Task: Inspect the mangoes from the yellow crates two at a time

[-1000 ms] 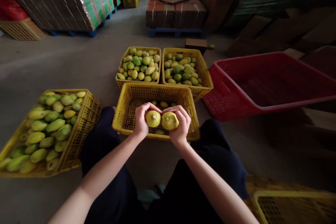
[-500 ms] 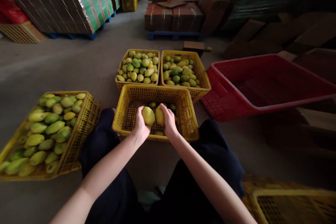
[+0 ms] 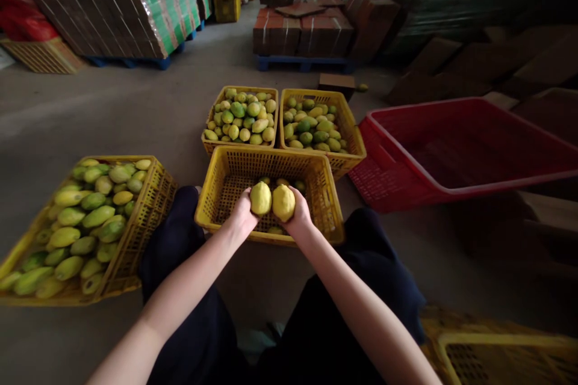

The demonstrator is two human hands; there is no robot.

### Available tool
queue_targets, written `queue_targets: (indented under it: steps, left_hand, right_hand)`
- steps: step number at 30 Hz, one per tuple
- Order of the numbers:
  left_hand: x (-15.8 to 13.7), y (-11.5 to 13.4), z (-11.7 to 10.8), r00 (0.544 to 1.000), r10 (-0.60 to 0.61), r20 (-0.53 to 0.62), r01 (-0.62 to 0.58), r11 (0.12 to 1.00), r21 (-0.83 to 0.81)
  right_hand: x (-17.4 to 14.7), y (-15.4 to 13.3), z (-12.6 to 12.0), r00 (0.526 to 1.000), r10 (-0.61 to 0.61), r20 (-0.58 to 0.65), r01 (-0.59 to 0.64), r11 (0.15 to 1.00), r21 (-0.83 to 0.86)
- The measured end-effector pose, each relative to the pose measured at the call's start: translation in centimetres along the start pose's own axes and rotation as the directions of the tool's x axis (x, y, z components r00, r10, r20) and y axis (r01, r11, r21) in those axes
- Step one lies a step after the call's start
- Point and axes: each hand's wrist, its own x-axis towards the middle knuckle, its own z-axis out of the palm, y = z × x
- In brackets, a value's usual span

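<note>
My left hand (image 3: 242, 214) is closed around a yellow papaya (image 3: 261, 198), a lumpy, rounded fruit held upright. Beside it, a second yellow papaya (image 3: 283, 203) rests in the grip of my right hand (image 3: 300, 213). The two fruits are close together, with a narrow gap between them. Both hands are over the near yellow crate (image 3: 271, 151), where a few more fruits lie at the bottom right, partly hidden by my hands and the fruit I hold.
Full yellow crates of green-yellow papayas stand at the left (image 3: 97, 216), back left (image 3: 239, 117) and back right (image 3: 313, 123). A large red crate (image 3: 383, 162) tilts at the right. Another yellow crate (image 3: 506, 343) is at lower right. Boxes on a blue pallet (image 3: 302, 62) stand farther back.
Both hands have turned the papayas so more of their surfaces face me. The fruits have moved slightly closer together. The whole view has shifted a little.
</note>
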Motion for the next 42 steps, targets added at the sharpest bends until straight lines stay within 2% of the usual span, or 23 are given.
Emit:
queue_targets:
  steps: [3, 6, 10, 13, 16, 18, 21, 25, 29, 31, 34, 36, 37, 42]
  left_hand:
    - [-0.2, 0.7, 0.5, 0.999, 0.002, 0.049, -0.004, 0.999, 0.038]
    - [-0.7, 1.6, 0.7, 0.992, 0.027, 0.125, -0.026, 1.000, -0.008]
    - [-0.8, 2.2, 0.5, 0.992, 0.076, 0.104, -0.070, 0.996, -0.063]
    - [-0.6, 2.1, 0.1, 0.984, 0.000, 0.181, 0.009, 0.999, -0.053]
    - [-0.8, 2.0, -0.1, 0.945, -0.098, 0.311, 0.122, 0.991, -0.059]
    - [-1.0, 2.0, 0.0, 0.928, -0.110, 0.356, 0.144, 0.987, -0.071]
    - [-1.2, 2.0, 0.2, 0.935, -0.074, 0.346, 0.114, 0.989, -0.096]
    - [-1.1, 2.1, 0.1, 0.913, -0.066, 0.402, 0.116, 0.988, -0.101]
    - [-1.2, 2.4, -0.1, 0.894, -0.060, 0.445, 0.078, 0.997, -0.022]
    - [-1.4, 2.6, -0.1, 0.880, -0.053, 0.471, 0.052, 0.999, 0.016]
    - [-1.5, 2.6, 0.0, 0.849, -0.010, 0.528, 0.024, 1.000, -0.020]
    - [-1.5, 2.4, 0.2, 0.852, 0.049, 0.521, -0.007, 0.996, -0.084]
    - [-1.4, 2.3, 0.3, 0.862, 0.076, 0.501, -0.022, 0.993, -0.113]
    - [-0.7, 1.6, 0.8, 0.897, 0.097, 0.432, 0.007, 0.972, -0.234]
  right_hand:
    - [0.4, -0.5, -0.2, 1.000, 0.025, -0.017, -0.025, 0.999, 0.038]
    - [0.4, -0.8, -0.2, 1.000, -0.023, 0.000, 0.022, 0.998, 0.056]
    - [0.2, -1.0, -0.2, 0.994, -0.090, -0.059, 0.094, 0.993, 0.073]
    - [0.7, -1.0, -0.5, 0.997, -0.063, -0.038, 0.066, 0.994, 0.086]
    - [1.2, -0.9, -0.6, 0.999, -0.030, -0.024, 0.033, 0.992, 0.118]
    - [1.2, -0.8, -0.6, 1.000, -0.019, -0.006, 0.020, 0.991, 0.135]
    - [0.8, -0.9, -0.5, 1.000, -0.003, 0.031, -0.001, 0.991, 0.132]
    - [0.0, -1.1, -0.4, 0.991, -0.026, 0.134, 0.007, 0.990, 0.144]
    - [-0.3, -1.2, -0.6, 0.967, -0.052, 0.250, -0.001, 0.979, 0.206]
    - [-0.2, -1.3, -0.9, 0.942, -0.062, 0.330, -0.011, 0.977, 0.215]
    - [0.1, -1.4, -1.1, 0.873, -0.124, 0.471, 0.007, 0.970, 0.241]
    - [0.3, -1.5, -1.1, 0.837, -0.170, 0.519, 0.025, 0.961, 0.275]
    - [0.4, -1.5, -1.1, 0.835, -0.190, 0.517, 0.034, 0.955, 0.295]
    - [0.5, -1.3, -0.3, 0.879, -0.241, 0.411, 0.062, 0.913, 0.403]
